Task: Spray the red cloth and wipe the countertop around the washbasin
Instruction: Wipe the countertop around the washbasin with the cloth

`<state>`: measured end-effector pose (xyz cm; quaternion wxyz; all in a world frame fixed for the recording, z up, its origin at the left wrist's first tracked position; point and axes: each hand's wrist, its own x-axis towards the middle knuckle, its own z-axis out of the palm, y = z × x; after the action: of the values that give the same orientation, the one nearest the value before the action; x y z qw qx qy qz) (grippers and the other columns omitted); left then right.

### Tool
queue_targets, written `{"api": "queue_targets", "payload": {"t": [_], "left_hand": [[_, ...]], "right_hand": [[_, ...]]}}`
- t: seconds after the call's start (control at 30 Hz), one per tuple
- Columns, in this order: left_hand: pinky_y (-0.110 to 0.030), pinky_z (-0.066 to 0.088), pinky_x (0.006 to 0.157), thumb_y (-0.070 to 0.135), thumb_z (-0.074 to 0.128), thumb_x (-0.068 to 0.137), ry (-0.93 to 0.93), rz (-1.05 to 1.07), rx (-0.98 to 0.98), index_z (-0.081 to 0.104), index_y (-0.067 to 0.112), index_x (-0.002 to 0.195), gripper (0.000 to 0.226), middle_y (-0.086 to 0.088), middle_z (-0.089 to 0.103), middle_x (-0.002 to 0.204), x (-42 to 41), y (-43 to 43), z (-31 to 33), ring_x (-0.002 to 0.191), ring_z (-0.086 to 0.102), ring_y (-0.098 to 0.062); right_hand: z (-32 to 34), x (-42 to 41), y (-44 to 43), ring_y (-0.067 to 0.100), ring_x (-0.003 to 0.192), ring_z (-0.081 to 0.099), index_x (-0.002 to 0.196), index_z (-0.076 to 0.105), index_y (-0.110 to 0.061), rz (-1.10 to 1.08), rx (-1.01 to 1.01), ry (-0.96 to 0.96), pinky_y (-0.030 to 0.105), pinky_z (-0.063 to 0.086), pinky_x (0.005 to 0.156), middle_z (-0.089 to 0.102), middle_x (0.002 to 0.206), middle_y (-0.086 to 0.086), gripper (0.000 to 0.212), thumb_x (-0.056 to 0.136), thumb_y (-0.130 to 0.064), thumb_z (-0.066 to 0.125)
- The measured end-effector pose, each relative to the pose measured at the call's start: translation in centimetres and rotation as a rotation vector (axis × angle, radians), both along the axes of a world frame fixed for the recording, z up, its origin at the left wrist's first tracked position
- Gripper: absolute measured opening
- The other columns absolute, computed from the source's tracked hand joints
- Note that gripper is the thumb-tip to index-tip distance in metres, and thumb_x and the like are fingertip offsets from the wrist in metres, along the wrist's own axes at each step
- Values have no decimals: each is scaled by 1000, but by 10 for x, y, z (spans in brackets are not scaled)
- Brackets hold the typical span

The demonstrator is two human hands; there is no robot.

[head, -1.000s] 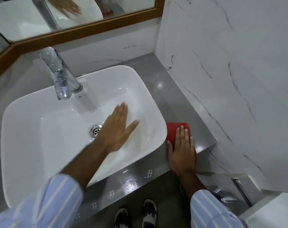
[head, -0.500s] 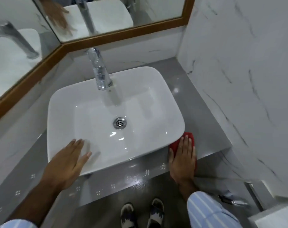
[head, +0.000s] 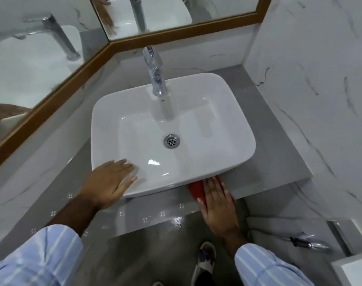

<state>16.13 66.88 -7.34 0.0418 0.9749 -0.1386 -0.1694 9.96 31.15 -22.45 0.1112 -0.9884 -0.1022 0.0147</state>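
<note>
A white rectangular washbasin (head: 233,112) stands on a grey countertop (head: 279,162). My right hand (head: 216,203) lies flat on the red cloth (head: 196,189), pressing it on the counter's front strip just under the basin's front right edge. Most of the cloth is hidden beneath the hand. My left hand (head: 108,182) rests on the basin's front left rim, fingers spread and holding nothing. No spray bottle is in sight.
A chrome tap (head: 155,73) rises behind the basin. Wood-framed mirrors (head: 176,35) line the back and left walls. A marble wall (head: 320,89) closes the right side. Below are the grey floor, my sandal (head: 204,261) and a hose sprayer (head: 308,243).
My right hand slid the red cloth leftward along the front of the counter, under the basin's edge. My left hand left the basin bowl and settled on the front left rim.
</note>
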Motion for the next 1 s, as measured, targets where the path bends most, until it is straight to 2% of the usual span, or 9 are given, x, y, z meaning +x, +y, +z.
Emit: {"api": "queue_targets", "payload": {"t": [0.1, 0.2, 0.27, 0.37, 0.47, 0.6, 0.73, 0.87, 1.0], "left_hand": [[-42, 36, 125, 79, -11, 92, -38, -14, -8, 63, 22, 146, 107, 1, 62, 151, 0, 1, -4, 149, 49, -20], [-42, 38, 124, 79, -12, 91, -64, -30, -20, 64, 22, 145, 109, 2, 63, 150, 1, 2, -5, 148, 49, -20], [-41, 38, 123, 80, -10, 91, -82, -35, -31, 62, 22, 146, 108, 1, 62, 151, -1, 4, -7, 148, 49, -19], [-38, 35, 125, 84, -9, 89, -75, -42, -60, 54, 21, 153, 109, 3, 54, 159, -2, 11, -11, 151, 44, -16], [-41, 28, 130, 78, -10, 93, -137, -78, -18, 51, 17, 155, 106, 0, 51, 161, -5, 14, -12, 153, 42, -17], [-54, 21, 131, 64, 0, 102, -256, -13, 38, 50, 10, 155, 91, -8, 49, 163, -14, 12, -13, 156, 37, -26], [-56, 14, 132, 59, 14, 103, -310, 76, 23, 47, 8, 156, 81, -10, 39, 168, -13, 11, -16, 161, 26, -28], [-54, 13, 133, 59, 11, 106, -348, 85, -14, 48, 6, 155, 81, -11, 41, 167, -12, 15, -24, 160, 28, -28], [-48, 3, 134, 60, 11, 106, -338, 154, -65, 40, 11, 160, 78, -6, 33, 171, -10, 15, -32, 162, 21, -23]], "right_hand": [[-2, -11, 47, 28, 158, 26, 159, 36, -6, -87, 32, 8, 50, 20, 129, 37, 167, 14, 67, 107, -47, 39], [-4, -20, 85, 26, 158, 25, 161, 33, -8, 44, 59, -20, 46, 18, 128, 34, 167, 10, 68, 107, -49, 38], [-4, -19, 79, 22, 158, 20, 161, 31, -10, 175, 58, -46, 44, 20, 126, 30, 167, 7, 71, 105, -53, 41], [-7, -11, 35, 22, 156, 25, 158, 42, -10, 270, 26, -109, 48, 37, 121, 38, 165, 8, 72, 101, -54, 49], [-9, -10, 0, 23, 157, 24, 162, 31, -10, 76, 24, -72, 47, 25, 127, 29, 169, 8, 74, 103, -53, 44], [-11, -27, 43, 24, 160, 20, 164, 23, -12, -62, 56, -57, 47, 15, 130, 25, 171, 7, 71, 106, -51, 37], [-21, -52, 131, 22, 161, 16, 164, 25, -13, 133, 126, -92, 43, 10, 131, 24, 172, 5, 71, 107, -54, 36], [-22, -49, 129, 21, 160, 22, 163, 29, -15, 334, 75, -38, 49, 28, 123, 26, 172, 3, 72, 107, -58, 34], [-15, -36, 80, 25, 159, 24, 161, 33, -12, 175, 54, -32, 46, 19, 129, 28, 170, 6, 73, 103, -55, 45]]}}
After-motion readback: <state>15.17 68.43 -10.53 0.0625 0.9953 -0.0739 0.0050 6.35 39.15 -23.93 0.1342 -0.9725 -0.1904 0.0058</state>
